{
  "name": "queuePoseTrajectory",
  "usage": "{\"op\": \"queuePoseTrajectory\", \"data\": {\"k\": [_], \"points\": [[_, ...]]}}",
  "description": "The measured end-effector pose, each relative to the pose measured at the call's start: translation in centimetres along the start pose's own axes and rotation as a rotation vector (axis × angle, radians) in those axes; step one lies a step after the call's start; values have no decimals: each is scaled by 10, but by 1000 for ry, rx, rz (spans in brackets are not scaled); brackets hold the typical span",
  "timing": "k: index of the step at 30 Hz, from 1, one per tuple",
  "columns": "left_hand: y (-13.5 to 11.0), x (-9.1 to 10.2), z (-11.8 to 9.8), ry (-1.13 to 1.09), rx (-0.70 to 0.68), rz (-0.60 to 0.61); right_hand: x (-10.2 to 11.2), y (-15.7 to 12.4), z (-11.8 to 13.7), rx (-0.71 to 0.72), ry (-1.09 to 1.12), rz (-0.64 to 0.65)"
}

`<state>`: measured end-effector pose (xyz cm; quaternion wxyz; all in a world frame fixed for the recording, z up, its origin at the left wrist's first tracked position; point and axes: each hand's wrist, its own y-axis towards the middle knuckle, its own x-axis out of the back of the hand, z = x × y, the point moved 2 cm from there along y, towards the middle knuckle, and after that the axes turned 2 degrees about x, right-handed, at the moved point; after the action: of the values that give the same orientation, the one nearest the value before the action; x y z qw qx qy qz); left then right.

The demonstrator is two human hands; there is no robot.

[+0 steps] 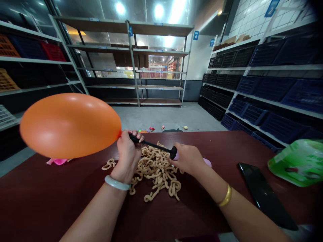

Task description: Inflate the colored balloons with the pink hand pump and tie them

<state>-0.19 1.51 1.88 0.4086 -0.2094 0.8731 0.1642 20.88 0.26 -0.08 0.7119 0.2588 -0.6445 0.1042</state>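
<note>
A large inflated orange balloon (73, 126) extends to the left over the table. My left hand (128, 146) is closed around its neck and the black end of a hand balloon pump (157, 146). The pump's thin black rod runs right to a black collar and a lilac body. My right hand (188, 158) is wrapped round that body, whose rounded end sticks out past the palm. Beneath both hands lies a heap of tan, curly, rope-like pieces (161, 178); a few lie apart at the left.
On the dark red table (75, 201), a black phone-like slab (264, 193) and a green plastic pouch (299, 163) lie at right. Something pink (58, 161) shows below the balloon. Small coloured items dot the floor beyond. Shelves with crates (275, 89) flank the room; a metal rack (136, 64) stands behind.
</note>
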Motion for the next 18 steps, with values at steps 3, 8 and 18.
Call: {"op": "queuePoseTrajectory", "data": {"k": [3,8,18], "points": [[-16,-7,20,5,28,55,-1,0,0,-7,7,0],[-47,-13,57,23,129,121,-4,-1,7,4,57,-47],[-51,-9,68,14,186,75,-2,-1,13,91,140,-28]]}}
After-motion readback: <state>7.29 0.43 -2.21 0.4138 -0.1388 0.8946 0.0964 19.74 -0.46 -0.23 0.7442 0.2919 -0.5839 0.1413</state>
